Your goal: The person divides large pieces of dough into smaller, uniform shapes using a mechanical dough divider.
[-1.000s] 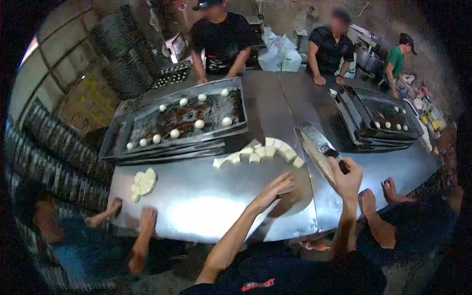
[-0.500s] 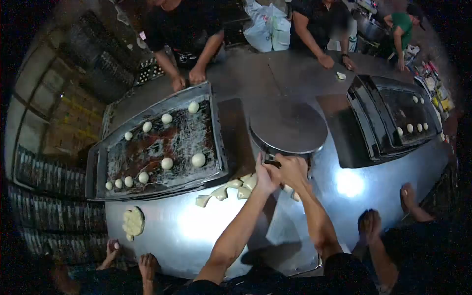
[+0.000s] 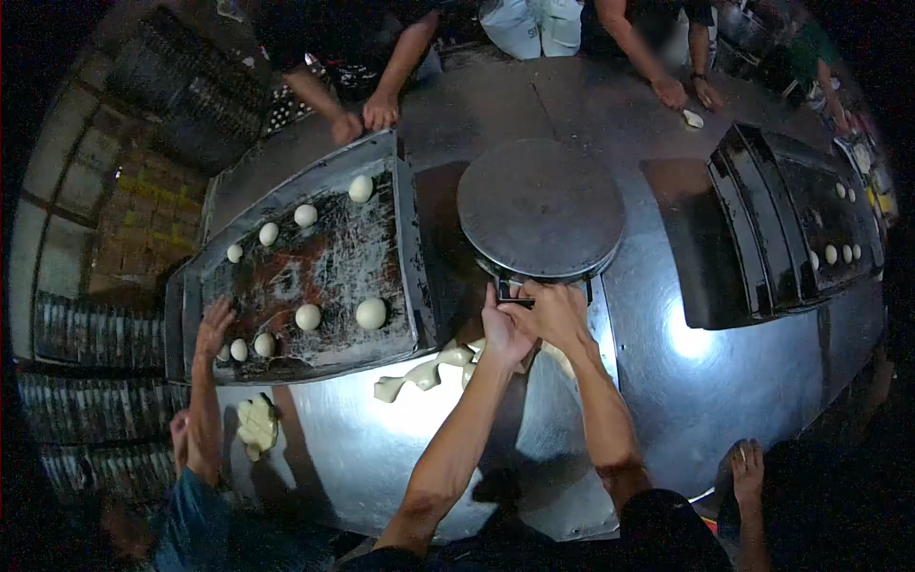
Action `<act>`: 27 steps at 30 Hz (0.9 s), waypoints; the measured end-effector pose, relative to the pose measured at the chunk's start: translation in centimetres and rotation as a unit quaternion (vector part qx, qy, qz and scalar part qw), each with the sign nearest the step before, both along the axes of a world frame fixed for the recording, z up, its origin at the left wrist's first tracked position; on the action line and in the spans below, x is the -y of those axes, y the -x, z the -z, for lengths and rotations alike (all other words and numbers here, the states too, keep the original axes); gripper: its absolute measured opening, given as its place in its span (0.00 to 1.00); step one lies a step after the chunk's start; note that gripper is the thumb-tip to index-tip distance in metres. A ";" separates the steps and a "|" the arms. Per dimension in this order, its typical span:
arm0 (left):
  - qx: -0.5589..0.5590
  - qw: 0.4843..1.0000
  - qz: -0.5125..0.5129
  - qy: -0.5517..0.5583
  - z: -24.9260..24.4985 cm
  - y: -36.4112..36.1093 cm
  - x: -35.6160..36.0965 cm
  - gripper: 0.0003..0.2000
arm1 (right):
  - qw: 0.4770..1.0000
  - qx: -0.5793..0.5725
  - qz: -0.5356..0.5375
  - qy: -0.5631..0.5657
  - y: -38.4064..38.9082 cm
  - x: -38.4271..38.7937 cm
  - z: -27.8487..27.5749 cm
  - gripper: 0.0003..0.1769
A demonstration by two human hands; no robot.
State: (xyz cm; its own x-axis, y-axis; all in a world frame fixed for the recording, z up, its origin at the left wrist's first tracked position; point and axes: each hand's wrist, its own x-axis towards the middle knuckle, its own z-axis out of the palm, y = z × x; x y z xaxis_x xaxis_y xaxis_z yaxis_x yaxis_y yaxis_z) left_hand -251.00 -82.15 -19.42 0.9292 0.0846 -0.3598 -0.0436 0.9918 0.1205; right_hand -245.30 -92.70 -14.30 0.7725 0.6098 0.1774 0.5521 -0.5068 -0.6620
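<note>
In the head view my left hand [image 3: 508, 334] and my right hand [image 3: 553, 313] meet at the near edge of a round metal plate [image 3: 541, 205]. Both are closed around a small dark handle [image 3: 516, 293] there. Part of the handle is hidden by my fingers. Pale dough pieces [image 3: 424, 375] lie on the metal table just left of my left wrist, and some dough shows partly behind my right wrist.
A large tray [image 3: 315, 276] with several dough balls stands left. Stacked trays [image 3: 762, 229] stand right. A flattened dough piece [image 3: 257, 425] lies front left, near a co-worker's arm [image 3: 204, 410]. Other people's hands rest at the far edge and right.
A co-worker's arm at the left has reached up to the big tray's near-left corner. The view has shifted a little. My hands stay at the handle.
</note>
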 end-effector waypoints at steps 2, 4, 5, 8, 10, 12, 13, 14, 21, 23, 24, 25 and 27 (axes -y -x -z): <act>0.046 0.998 0.036 -0.015 0.0 -0.2 -0.5 0.27 | 1.000 0.011 0.002 -0.005 -0.1 -0.3 0.5 0.22; -0.001 1.000 0.020 -0.014 -0.3 0.0 0.0 0.26 | 1.000 0.005 0.009 0.007 0.0 -0.1 0.5 0.22; 0.011 1.000 0.017 -0.004 -0.4 0.0 0.1 0.25 | 1.000 0.003 0.007 0.009 0.1 0.0 0.4 0.22; 0.005 1.000 0.009 0.003 -0.4 0.1 0.2 0.24 | 1.000 -0.020 0.003 0.017 0.0 -0.1 0.2 0.22; -0.014 1.000 0.006 -0.002 -0.2 0.2 0.4 0.23 | 1.000 -0.022 0.015 0.008 0.3 0.1 0.4 0.21; -0.029 0.999 0.001 -0.021 0.3 0.1 0.4 0.24 | 1.000 -0.022 0.017 0.012 0.2 0.1 0.3 0.21; -0.050 0.998 -0.018 -0.025 0.2 0.1 0.7 0.24 | 0.999 -0.023 0.020 0.016 0.3 0.1 0.3 0.21; -0.052 0.998 -0.023 -0.023 0.4 0.3 0.6 0.24 | 0.999 -0.025 0.015 0.018 0.4 0.1 0.2 0.21; -0.067 0.998 -0.003 0.004 -2.5 0.9 1.1 0.23 | 0.998 -0.043 0.016 0.030 0.9 -0.1 0.7 0.21; -0.064 0.998 -0.006 0.019 -2.1 0.8 0.9 0.23 | 0.999 -0.040 0.017 0.029 0.8 -0.1 0.8 0.21; -0.059 0.998 -0.002 0.012 -1.3 1.2 0.7 0.23 | 0.999 -0.037 0.015 0.023 1.2 -0.1 0.9 0.21; -0.055 0.998 0.002 0.004 -0.8 1.2 0.5 0.23 | 0.999 -0.034 0.014 0.016 1.3 -0.1 1.0 0.21; -0.023 1.000 0.003 0.014 0.4 1.4 0.2 0.23 | 0.999 -0.035 0.011 0.006 1.4 0.0 1.4 0.21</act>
State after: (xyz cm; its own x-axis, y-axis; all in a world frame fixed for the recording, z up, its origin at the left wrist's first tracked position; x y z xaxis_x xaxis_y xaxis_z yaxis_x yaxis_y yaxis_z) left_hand -252.35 -82.40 -19.79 0.9119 0.0683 -0.4047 -0.0325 0.9950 0.0947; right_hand -246.67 -92.71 -15.68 0.7963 0.5937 0.1159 0.4935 -0.5268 -0.6921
